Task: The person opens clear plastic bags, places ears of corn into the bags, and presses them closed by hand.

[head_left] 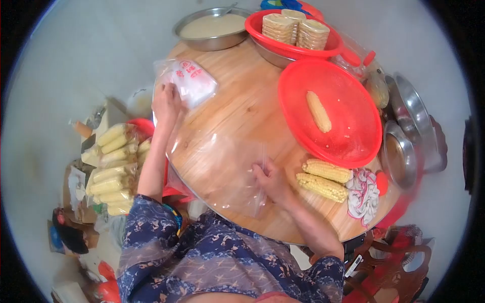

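Observation:
A clear plastic bag [217, 171] lies flat across the near part of the round wooden table. My right hand [273, 184] pinches its right edge between thumb and fingers. At the table's left, my left hand [166, 103] has its fingers curled on the near corner of a packet of plastic bags [194, 83] with red printing. Two peeled corn cobs [323, 188] rest side by side just right of my right hand. Another cob [319, 112] lies alone in a red plastic basket [353, 131].
Bagged corn cobs [111, 184] are piled at the left, below the table edge. A metal basin [212, 38] of pale liquid and a red basket [252, 25] with wrapped round stacks stand at the back. A crumpled cloth [362, 194] and metal bowls [399, 156] sit at the right.

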A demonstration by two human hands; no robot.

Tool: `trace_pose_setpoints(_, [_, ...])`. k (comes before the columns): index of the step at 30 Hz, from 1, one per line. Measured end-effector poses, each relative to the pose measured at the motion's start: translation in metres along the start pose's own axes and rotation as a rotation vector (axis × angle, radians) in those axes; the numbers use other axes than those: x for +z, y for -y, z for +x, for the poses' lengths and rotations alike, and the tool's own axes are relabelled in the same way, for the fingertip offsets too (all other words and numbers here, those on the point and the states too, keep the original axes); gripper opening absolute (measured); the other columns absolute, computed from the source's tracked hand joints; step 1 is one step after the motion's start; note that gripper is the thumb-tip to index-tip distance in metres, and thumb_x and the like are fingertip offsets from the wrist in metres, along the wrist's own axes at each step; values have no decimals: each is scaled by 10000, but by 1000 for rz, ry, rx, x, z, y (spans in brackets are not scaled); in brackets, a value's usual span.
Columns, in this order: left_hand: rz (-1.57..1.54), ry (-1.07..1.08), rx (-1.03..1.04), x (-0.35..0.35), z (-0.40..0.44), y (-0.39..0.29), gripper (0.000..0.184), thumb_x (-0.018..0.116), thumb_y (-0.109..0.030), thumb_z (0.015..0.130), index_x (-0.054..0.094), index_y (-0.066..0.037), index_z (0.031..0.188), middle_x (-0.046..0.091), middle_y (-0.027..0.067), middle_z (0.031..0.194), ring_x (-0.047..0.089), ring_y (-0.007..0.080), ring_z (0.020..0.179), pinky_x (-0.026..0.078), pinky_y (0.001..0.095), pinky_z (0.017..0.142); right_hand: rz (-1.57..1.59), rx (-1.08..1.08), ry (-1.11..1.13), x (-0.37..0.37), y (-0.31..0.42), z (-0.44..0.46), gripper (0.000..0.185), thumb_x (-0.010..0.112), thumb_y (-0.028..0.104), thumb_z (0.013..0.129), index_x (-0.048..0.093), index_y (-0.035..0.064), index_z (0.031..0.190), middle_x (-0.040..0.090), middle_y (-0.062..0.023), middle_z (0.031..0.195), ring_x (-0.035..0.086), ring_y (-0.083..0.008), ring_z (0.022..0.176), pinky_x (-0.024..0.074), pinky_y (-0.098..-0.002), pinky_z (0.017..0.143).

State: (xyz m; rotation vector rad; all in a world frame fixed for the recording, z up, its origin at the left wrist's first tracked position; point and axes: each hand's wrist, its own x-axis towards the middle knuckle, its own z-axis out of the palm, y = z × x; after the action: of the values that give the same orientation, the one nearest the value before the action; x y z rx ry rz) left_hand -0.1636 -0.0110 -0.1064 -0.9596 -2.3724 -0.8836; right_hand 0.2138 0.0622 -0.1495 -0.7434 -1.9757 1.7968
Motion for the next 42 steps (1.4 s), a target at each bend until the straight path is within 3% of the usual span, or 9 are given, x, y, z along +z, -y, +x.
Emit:
trace_pose_setpoints(6, [-106,-185,176,-46,80,-50,158,620,-138,903,719,-55,995,668,163,972,664,392,871,523,487,760,-569,-132,-231,-17,10,16,374,665,186,933,551,-9,1232,653,-129,798,634,-253,636,549,-387,647])
trace_pose_setpoints(8, [-163,-261,285,-52,110,-62,183,614,-157,911,739,-55,996,688,169,977,673,390,886,527,489,762,-543,-96,-237,-18,12,18,557,657,230,904,452,32,1384,603,-215,1103,618,-401,1047,499,-515,853])
trace_pose_setpoints(14, [-266,-42,306,-80,178,-85,188,600,-96,886,767,-52,962,702,172,798,679,325,729,530,435,668,-1165,-467,-362,-2,67,11,648,759,200,837,476,0,1385,459,-250,1309,498,-421,1175,469,-486,948])
trace_pose_setpoints(15, [-264,-51,307,-85,182,-86,188,600,-96,886,767,-52,962,702,172,798,679,325,729,530,435,668,-1166,-477,-365,0,78,15,648,759,200,837,476,0,1385,459,-250,1309,498,-421,1175,469,-486,948])
trace_pose_setpoints(17, [-371,197,88,-92,188,-89,212,653,-215,924,771,-60,1008,600,20,644,529,90,549,453,294,515,-1064,-750,-459,3,100,28,627,737,116,848,473,8,1406,509,-222,1252,537,-389,1130,481,-462,937])
trace_pose_setpoints(29, [-835,401,86,-138,169,-136,166,682,-146,892,751,-6,947,599,6,665,511,98,569,407,273,512,-648,-867,-265,-4,160,144,399,653,49,933,578,110,1320,625,-121,1080,639,-238,892,537,-349,749])
trace_pose_setpoints(36, [-799,438,2,-147,180,-93,208,617,-33,816,718,59,974,601,48,700,507,110,581,414,276,522,-661,-1057,-166,2,179,148,164,644,72,902,648,79,1067,665,-142,971,649,-354,953,517,-449,798])
trace_pose_setpoints(38, [-872,423,-47,-153,174,-78,192,609,-39,819,714,50,954,604,45,698,504,106,571,414,275,525,-672,-1181,-226,1,194,146,84,671,14,902,660,38,982,655,-90,902,659,-224,839,521,-320,731])
trace_pose_setpoints(42, [-911,470,-59,-176,148,-72,181,595,-53,841,710,41,943,604,31,700,512,103,567,434,270,534,-472,-1045,-262,-6,229,129,92,664,-8,888,646,32,969,636,-80,884,635,-195,805,508,-302,714])
